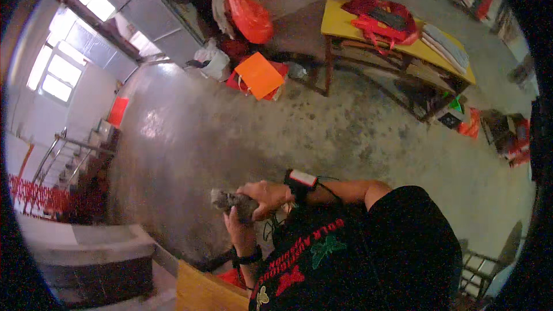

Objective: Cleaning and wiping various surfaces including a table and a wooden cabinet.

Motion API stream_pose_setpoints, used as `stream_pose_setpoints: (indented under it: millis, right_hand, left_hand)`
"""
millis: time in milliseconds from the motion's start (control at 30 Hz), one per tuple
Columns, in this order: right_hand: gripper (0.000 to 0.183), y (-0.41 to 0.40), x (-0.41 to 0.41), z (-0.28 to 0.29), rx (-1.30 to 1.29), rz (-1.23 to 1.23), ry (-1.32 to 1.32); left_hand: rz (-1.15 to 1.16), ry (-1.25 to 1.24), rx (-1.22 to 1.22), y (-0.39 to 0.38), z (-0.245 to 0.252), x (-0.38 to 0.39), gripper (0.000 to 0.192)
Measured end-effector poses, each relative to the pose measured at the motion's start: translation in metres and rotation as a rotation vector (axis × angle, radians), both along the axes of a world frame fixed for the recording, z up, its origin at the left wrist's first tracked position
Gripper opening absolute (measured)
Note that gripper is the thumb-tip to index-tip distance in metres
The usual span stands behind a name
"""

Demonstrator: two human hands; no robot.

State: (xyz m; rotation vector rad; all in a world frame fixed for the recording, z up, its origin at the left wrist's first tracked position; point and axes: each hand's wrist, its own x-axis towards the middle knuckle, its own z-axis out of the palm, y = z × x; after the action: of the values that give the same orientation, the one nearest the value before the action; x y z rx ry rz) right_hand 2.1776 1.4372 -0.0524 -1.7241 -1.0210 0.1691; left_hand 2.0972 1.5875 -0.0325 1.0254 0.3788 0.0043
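Both of my hands are together in front of my body, shut on a small grey-brown bundle (244, 208) that looks like rolled or crumpled cloth. A paler end of it sticks out to the left. My right hand (268, 198) grips it from above and the right. From below, my left hand (236, 226) holds it, with a finger or thumb laid across its side. Blur hides the exact make of the bundle. Dark straps are on both wrists, and the right one carries a device with a white top (303, 178).
A wooden surface (207, 289) lies close on my lower left. Across the concrete floor (207, 138) stands a yellow-topped table (337, 19) bearing a red bag (389, 26) and folded cloth (445, 47). An orange paper bag (260, 75) sits on the floor. Stairs (88, 149) rise at left.
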Motion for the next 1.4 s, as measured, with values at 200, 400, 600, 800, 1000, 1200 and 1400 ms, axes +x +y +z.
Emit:
stream_pose_setpoints:
  millis: [200, 400, 600, 800, 1000, 1200, 1400]
  right_hand:
    - [0.058, 0.000, 0.081, 0.004, 0.022, -0.174, 0.377]
    - [0.064, -0.057, 0.096, -0.031, 0.381, -0.487, 0.651]
    - [0.056, -0.178, 0.051, -0.009, 0.713, -1.133, 0.914]
    - [0.040, -0.306, 0.012, -0.022, 1.444, -1.331, 0.799]
    - [0.041, -0.408, 0.017, -0.029, 1.458, -1.385, 0.573]
    - [0.041, -0.474, 0.019, -0.025, 1.477, -1.498, 0.463]
    - [0.035, -0.506, 0.037, -0.030, 1.494, -1.593, 0.561]
  left_hand:
    - [-0.379, -0.087, 0.205, 0.010, 0.022, 0.095, 0.047]
    - [-0.793, -0.133, 0.294, -0.015, 0.022, 0.182, 0.036]
    - [-1.036, -0.311, 0.569, -0.083, 0.004, 0.249, 0.042]
    - [-1.131, -0.596, 0.767, -0.192, 0.002, 0.280, 0.046]
    - [-1.096, -0.805, 0.753, -0.328, -0.028, 0.329, 0.053]
    - [-1.076, -0.973, 0.973, -0.450, 0.013, 0.361, 0.056]
    - [-0.883, -1.257, 1.154, -0.568, 0.008, 0.415, 0.061]
